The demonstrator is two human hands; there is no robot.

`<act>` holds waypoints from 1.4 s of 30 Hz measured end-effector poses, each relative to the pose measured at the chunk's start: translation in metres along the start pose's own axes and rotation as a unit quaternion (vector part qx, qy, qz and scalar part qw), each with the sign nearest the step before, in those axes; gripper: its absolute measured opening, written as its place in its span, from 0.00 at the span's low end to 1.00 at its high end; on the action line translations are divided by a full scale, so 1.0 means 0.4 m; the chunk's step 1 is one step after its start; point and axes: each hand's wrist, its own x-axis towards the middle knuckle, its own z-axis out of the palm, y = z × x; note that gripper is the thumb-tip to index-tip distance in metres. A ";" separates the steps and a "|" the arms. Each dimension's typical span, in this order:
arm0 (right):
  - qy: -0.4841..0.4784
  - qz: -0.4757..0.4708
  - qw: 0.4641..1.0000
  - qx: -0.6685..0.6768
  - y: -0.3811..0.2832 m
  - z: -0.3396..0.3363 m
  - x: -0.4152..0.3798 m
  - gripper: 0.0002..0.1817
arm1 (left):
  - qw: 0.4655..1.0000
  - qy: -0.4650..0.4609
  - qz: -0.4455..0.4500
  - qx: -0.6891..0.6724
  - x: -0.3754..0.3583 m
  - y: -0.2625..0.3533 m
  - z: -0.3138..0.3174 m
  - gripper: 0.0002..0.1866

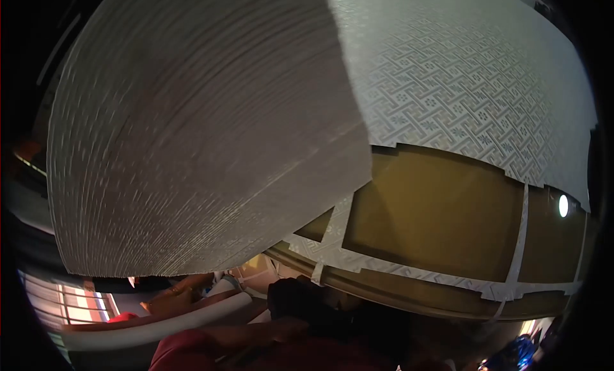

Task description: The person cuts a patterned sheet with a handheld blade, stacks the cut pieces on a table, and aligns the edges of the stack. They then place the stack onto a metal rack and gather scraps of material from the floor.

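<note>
A large grey sheet (211,128) with fine curved ridges fills the left and middle of the view, very close, hiding much behind it. Beside it on the right lies a pale sheet (460,83) with a woven lattice and flower pattern. At the bottom edge, a red sleeve (182,350) leads to a bare forearm in deep shadow. This seems to be my left arm; my left hand (288,329) is dim beside dark cloth (297,300), and its fingers cannot be made out. My right hand does not show.
Under the pale sheet a brown panel (441,205) carries narrow patterned strips (422,272) and reflects a bright round light (563,206). At lower left are a long white roll (166,325) and a barred window (73,300). Shiny blue material (515,355) sits at lower right.
</note>
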 end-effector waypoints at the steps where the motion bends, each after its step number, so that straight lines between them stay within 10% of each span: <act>1: 0.006 0.003 1.000 -0.006 0.010 -0.012 0.017 0.16 | 1.000 0.004 -0.014 -0.001 0.036 -0.001 0.019 0.17; 8: 0.081 -0.014 0.996 -0.040 0.100 -0.098 0.113 0.16 | 0.992 0.113 -0.062 -0.013 0.181 0.067 0.122 0.19; 10: 0.126 -0.040 0.991 -0.022 0.113 -0.172 0.133 0.15 | 0.963 0.250 0.041 -0.089 0.140 0.115 0.102 0.19; 14: 0.231 -0.211 0.945 0.099 -0.027 -0.455 -0.041 0.15 | 0.727 0.591 0.232 -0.261 0.053 0.198 -0.035 0.18; 18: 0.183 -0.506 0.821 0.191 -0.348 -0.681 -0.647 0.10 | 0.512 0.702 0.346 -0.354 -0.075 0.290 -0.264 0.31; 21: 0.299 -0.633 0.710 0.077 -0.531 -0.773 -0.947 0.12 | 0.441 0.688 0.442 -0.369 -0.119 0.333 -0.355 0.37; 23: 0.494 -0.693 0.514 -0.106 -0.641 -0.843 -1.021 0.15 | 0.458 0.655 0.486 -0.353 -0.137 0.344 -0.384 0.40; 27: 0.642 -0.612 0.311 -0.342 -0.829 -0.915 -1.117 0.15 | 0.443 0.674 0.492 -0.328 -0.133 0.323 -0.435 0.37; 42: 0.655 -0.501 0.249 -0.508 -0.950 -1.002 -1.067 0.23 | 0.333 0.599 0.593 -0.422 -0.069 0.317 -0.463 0.30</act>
